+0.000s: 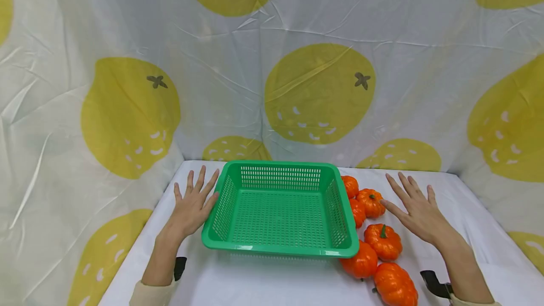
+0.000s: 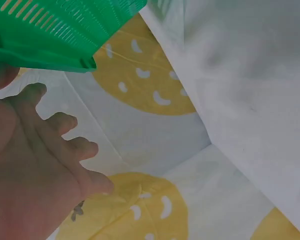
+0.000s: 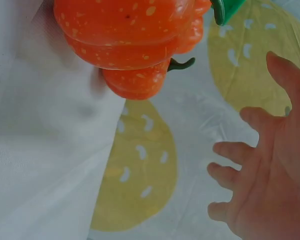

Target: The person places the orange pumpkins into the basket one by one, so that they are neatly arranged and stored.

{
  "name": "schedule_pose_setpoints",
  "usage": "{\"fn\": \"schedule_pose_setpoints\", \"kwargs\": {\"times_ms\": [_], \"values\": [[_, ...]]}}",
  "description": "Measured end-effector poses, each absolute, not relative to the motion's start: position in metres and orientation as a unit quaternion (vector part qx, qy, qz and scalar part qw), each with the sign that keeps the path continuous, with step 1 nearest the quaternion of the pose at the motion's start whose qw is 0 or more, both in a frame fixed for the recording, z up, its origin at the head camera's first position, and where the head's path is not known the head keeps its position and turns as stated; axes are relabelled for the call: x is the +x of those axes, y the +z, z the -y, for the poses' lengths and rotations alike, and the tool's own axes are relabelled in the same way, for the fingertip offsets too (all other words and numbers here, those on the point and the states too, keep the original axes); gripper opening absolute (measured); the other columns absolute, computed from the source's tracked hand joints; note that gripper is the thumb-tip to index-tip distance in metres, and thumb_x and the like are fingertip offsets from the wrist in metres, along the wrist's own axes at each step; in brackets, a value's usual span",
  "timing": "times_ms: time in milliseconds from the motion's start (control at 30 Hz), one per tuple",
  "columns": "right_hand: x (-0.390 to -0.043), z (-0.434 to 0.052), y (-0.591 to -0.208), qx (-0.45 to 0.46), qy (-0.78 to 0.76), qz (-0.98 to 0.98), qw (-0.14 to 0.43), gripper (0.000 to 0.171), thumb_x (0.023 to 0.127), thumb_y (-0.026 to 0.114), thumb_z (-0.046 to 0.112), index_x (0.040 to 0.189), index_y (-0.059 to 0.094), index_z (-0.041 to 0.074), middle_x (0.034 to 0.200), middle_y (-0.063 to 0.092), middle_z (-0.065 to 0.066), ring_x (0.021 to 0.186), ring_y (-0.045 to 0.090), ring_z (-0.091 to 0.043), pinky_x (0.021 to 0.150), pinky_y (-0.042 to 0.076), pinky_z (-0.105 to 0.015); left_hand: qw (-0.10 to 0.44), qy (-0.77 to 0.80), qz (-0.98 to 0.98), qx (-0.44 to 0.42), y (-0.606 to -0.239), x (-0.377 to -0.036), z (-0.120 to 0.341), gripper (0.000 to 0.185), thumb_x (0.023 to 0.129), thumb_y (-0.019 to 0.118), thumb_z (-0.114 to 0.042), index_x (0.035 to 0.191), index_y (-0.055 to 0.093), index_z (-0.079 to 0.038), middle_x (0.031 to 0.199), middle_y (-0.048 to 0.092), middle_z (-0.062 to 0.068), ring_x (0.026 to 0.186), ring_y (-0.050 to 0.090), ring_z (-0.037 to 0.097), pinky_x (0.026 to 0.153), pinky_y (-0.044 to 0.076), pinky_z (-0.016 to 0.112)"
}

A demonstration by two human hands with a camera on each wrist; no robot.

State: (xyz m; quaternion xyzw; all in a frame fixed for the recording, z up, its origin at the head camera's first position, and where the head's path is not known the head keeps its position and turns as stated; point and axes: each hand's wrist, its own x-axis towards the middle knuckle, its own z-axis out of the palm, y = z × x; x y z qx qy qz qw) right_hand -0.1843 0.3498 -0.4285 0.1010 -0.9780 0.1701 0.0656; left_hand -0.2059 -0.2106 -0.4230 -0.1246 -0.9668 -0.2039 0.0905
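Note:
A green plastic basket point(image 1: 278, 252) with slotted walls stands in the middle of the white table. My left hand point(image 1: 191, 209) is spread at its left side, the thumb close to the rim; whether they touch I cannot tell. In the left wrist view the same hand point(image 2: 45, 155) shows its palm below the basket point(image 2: 65, 45). To the right, my right hand point(image 1: 420, 211) hovers with fingers spread and holds nothing. Nearest to it are several orange pumpkins point(image 1: 383, 242) along the basket's right side. The right wrist view shows a pumpkin point(image 3: 125, 30) apart from the palm point(image 3: 270, 170).
A white cloth with yellow lemon prints point(image 1: 320, 93) hangs behind the table and on both sides. One pumpkin point(image 1: 395, 284) lies near the front edge of the view. Part of the pumpkin row is hidden behind the basket's right rim.

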Motion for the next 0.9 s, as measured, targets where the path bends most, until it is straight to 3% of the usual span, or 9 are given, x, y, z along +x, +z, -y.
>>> {"fn": "schedule_pose_setpoints", "kwargs": {"times_ms": [600, 900], "values": [[-0.187, -0.355, -0.434, 0.092, 0.188, 0.978, 0.025, 0.083, 0.104, 0.053, 0.049, 0.168, 0.009, 0.019, 0.167, 0.012, -0.035, 0.151, 0.009, -0.060, 0.116, -0.017, -0.075, 0.018, -0.246, 0.961, -0.129, -0.430, -0.209, 0.206, 0.061, 0.110, 0.042, -0.037, 0.166, 0.022, -0.020, 0.173, 0.002, 0.022, 0.157, -0.007, 0.053, 0.114, -0.007, 0.081], [-0.195, -0.365, -0.445, 0.122, 0.285, 0.951, -0.015, 0.083, 0.103, 0.058, 0.043, 0.168, 0.013, 0.016, 0.166, 0.015, -0.037, 0.150, 0.012, -0.061, 0.113, -0.014, -0.079, -0.074, -0.384, 0.911, -0.133, -0.441, -0.214, 0.214, 0.063, 0.113, 0.034, -0.043, 0.168, 0.007, -0.030, 0.175, -0.004, 0.014, 0.159, -0.009, 0.047, 0.116, -0.007, 0.078]]}}
